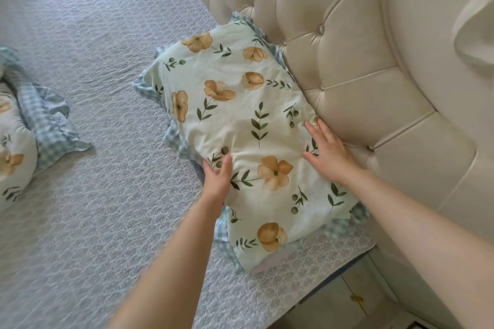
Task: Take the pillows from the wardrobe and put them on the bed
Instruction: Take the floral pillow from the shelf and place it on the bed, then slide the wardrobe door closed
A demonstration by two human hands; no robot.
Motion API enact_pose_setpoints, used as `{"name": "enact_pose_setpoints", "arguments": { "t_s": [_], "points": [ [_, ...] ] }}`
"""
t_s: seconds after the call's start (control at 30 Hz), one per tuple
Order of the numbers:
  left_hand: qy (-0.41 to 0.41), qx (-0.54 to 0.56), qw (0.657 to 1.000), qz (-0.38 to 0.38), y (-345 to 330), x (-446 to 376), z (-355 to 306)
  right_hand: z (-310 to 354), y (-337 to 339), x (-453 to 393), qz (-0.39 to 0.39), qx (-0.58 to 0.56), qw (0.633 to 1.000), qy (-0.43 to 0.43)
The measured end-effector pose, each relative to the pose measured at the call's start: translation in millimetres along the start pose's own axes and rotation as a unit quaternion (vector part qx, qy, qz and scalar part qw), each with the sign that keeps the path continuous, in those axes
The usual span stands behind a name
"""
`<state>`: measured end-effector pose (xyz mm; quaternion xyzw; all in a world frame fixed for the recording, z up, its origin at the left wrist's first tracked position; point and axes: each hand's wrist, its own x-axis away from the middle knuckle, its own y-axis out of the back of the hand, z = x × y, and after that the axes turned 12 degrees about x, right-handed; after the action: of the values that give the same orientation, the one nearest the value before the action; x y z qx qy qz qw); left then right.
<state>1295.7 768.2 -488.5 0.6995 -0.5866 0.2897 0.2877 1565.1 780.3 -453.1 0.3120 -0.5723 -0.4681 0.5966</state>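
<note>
Fingers of the right hand lie spread and flat on the floral pillow, near the edge that meets the tufted headboard; the palm presses down on the cloth and closes on nothing. The left hand rests on the opposite long edge of the same pillow, fingers together and laid over the side, the thumb out of sight, so whether it pinches the fabric or merely pushes against it cannot be told. Both bare forearms reach in from the lower part of the view. The pillow lies on the bed, one long side touching the cream headboard, its pale green case printed with orange flowers and dark green leaves and bordered by a blue gingham frill. Under it spreads a pale textured bedspread. Well apart, at the left edge of the view, a second pillow in the same print and frill lies on the bedspread, only partly in view. Below the headboard's lower right corner a cream bedside cabinet shows.
</note>
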Motion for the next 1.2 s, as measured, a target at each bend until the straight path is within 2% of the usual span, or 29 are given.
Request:
{"name": "enact_pose_setpoints", "arguments": {
  "t_s": [0.13, 0.23, 0.47, 0.67, 0.8, 0.9, 1.07, 1.2],
  "points": [
    [-0.059, -0.014, 0.997, 0.041, -0.6, 41.9, 17.8, 15.3, 5.2, 19.9, 0.008, 0.052, 0.998, -0.025],
    [-0.069, -0.065, 0.994, 0.061, -0.6, 76.4, 36.6, 24.4, 7.5, 47.7, 0.017, 0.055, 0.998, 0.007],
    [-0.064, -0.177, 0.981, 0.041, 13.1, 165.3, 75.2, 80.0, 8.4, 133.0, 0.056, -0.029, 0.990, 0.129],
    [-0.079, -0.122, 0.986, -0.080, 43.2, 231.1, 125.9, 123.7, -6.8, 188.4, 0.069, -0.025, 0.972, 0.221],
    [-0.046, -0.045, 0.977, -0.202, 85.0, 282.1, 173.4, 160.1, -23.4, 229.9, 0.082, -0.002, 0.951, 0.297],
    [-0.015, 0.015, 0.963, -0.270, 116.6, 320.8, 208.5, 189.8, -40.0, 264.5, 0.125, 0.027, 0.925, 0.357],
    [-0.003, 0.134, 0.908, -0.397, 163.5, 382.0, 259.3, 246.6, -68.0, 327.5, 0.188, 0.092, 0.867, 0.452],
    [0.005, 0.205, 0.855, -0.477, 192.1, 429.7, 298.0, 289.6, -92.4, 379.5, 0.203, 0.131, 0.812, 0.532]
  ]
}}
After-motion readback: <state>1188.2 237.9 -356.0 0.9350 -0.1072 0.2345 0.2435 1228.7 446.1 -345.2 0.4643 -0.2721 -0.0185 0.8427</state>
